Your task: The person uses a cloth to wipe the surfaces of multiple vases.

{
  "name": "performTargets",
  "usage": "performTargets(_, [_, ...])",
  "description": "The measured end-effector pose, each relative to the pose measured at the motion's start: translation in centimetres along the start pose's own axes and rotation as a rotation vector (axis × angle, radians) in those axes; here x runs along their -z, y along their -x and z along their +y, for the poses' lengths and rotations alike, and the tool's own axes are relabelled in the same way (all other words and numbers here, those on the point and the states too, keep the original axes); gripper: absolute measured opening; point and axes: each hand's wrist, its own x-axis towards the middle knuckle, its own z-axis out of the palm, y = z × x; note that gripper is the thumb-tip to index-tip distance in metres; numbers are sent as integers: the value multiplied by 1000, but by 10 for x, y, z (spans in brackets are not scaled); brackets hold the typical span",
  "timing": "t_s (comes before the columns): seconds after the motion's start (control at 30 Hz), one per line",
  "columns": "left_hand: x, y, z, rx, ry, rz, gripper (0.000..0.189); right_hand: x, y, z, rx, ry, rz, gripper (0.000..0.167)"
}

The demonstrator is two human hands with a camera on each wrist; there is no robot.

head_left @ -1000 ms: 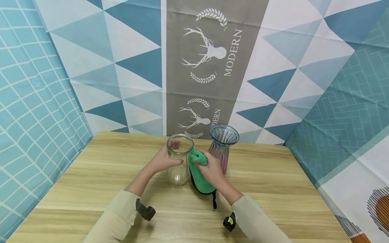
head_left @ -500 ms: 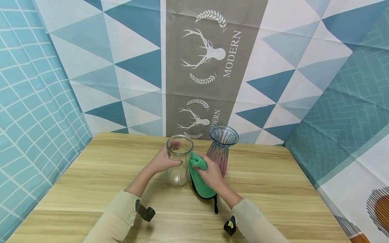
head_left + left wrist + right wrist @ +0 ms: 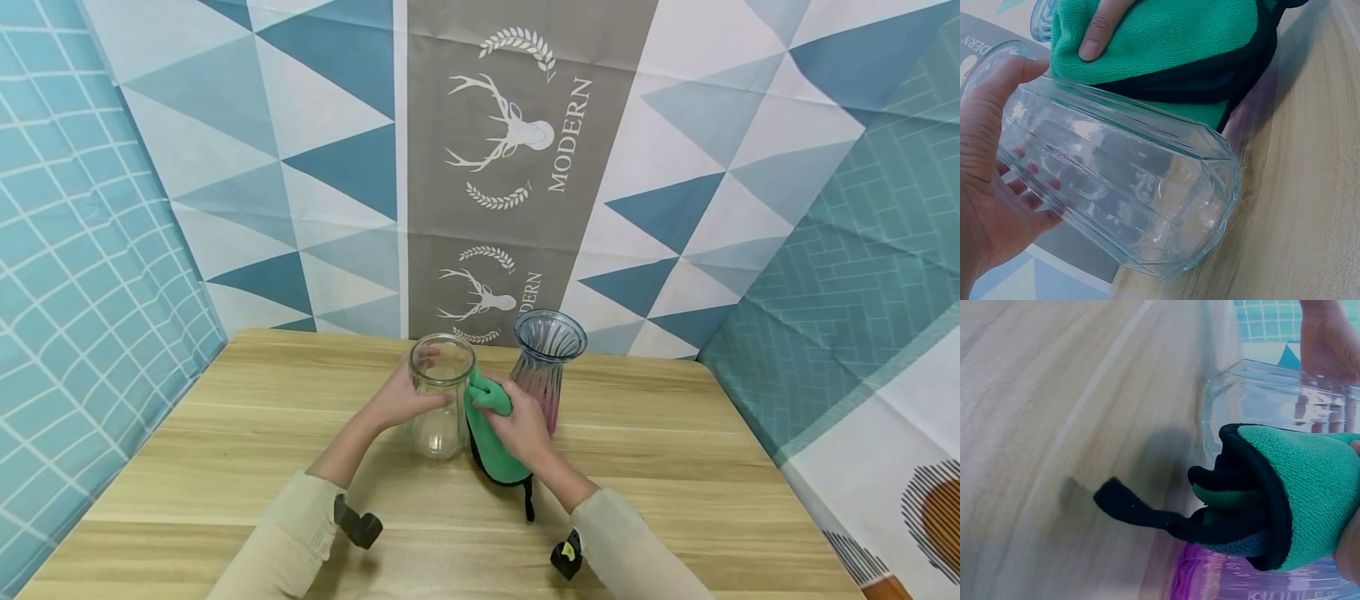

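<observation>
My left hand (image 3: 399, 400) holds a clear glass jar (image 3: 437, 435) round its upper part, thumb on the near side and fingers behind. The jar has a wide mouth and faceted sides in the left wrist view. In my right hand (image 3: 525, 423) is a bunched green cloth (image 3: 501, 458) with black edging, pressed to or just beside the jar's right side. From the cloth's lower end hangs a black loop (image 3: 1141, 512). Behind the right hand stands a ribbed glass vase (image 3: 553, 337), blue at the flared rim and pink below, partly hidden.
The wood-grain table (image 3: 225, 475) reaches out on both sides of the arms. A patterned fabric backdrop (image 3: 337, 200) rises along the table's back edge, with blue-tiled fabric (image 3: 90, 233) at the left. Black cameras sit on both wrists.
My right hand and the cloth dip slightly along the jar's side, then come back up a little. The left hand keeps its hold on the jar. The vase stays put.
</observation>
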Motion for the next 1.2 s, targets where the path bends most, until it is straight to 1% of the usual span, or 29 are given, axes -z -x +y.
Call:
performTargets(0.1, [-1,-1,0,12,-4,18,80,1,-3,-2,21,-13,33,39])
performTargets(0.23, [-2,-4,-2,-13,4,32,75,2,-6,-3,22,-15,66,38])
performTargets(0.37, [-2,-5,-3,-29,22,43,71,2,-7,-3,28,-8,75,38])
performTargets(0.47, [-3,-5,-2,-30,15,50,69,1,-8,-3,38,-7,74,39])
performTargets(0.67, [-2,-3,-1,-54,3,50,65,0,-7,-4,40,-22,51,40])
performTargets(0.83, [-1,-4,-3,-76,8,33,61,-1,-5,-3,12,-2,10,40])
performTargets(1.03, [0,-2,-1,-70,6,16,59,-3,1,2,-11,24,-33,40])
performTargets(1.2, [0,-1,-1,-73,7,14,60,-3,7,4,-34,45,-68,40])
